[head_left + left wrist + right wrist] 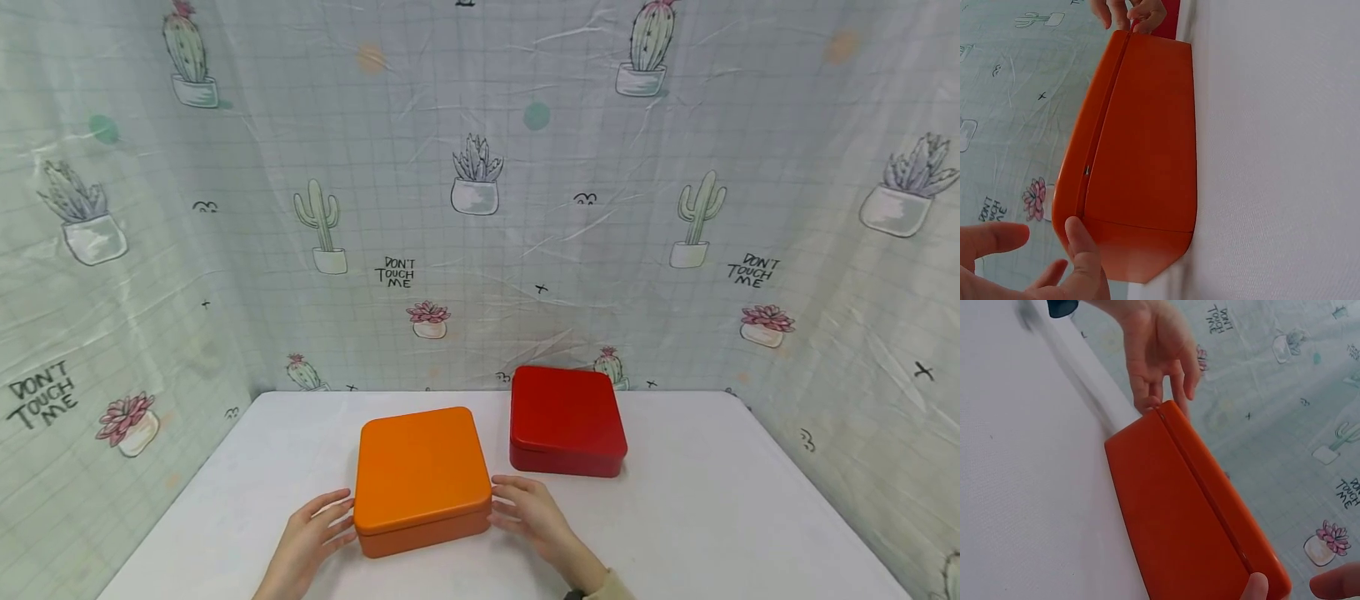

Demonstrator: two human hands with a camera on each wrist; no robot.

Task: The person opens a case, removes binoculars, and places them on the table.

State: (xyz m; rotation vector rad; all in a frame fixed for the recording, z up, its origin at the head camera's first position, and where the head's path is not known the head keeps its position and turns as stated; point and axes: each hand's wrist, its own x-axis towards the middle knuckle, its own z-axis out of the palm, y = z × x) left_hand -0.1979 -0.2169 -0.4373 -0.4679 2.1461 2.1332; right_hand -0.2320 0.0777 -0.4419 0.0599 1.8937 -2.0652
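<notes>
An orange lidded box (422,471) rests on the white table, its lid on and a thin seam running round the sides. At its left side my left hand (306,533) has loosely extended fingers. The thumb (1083,247) lies against the corner at the lid seam in the left wrist view. My right hand (534,515) is at the opposite side, fingers spread and their tips right at the wall. The right wrist view shows a thumb (1256,586) at the seam near the corner.
A red lidded box (567,419) stands behind and to the right, near the table's back edge. The white table (720,500) reaches back to a curtain (525,333) printed with cacti, which also hangs along both sides.
</notes>
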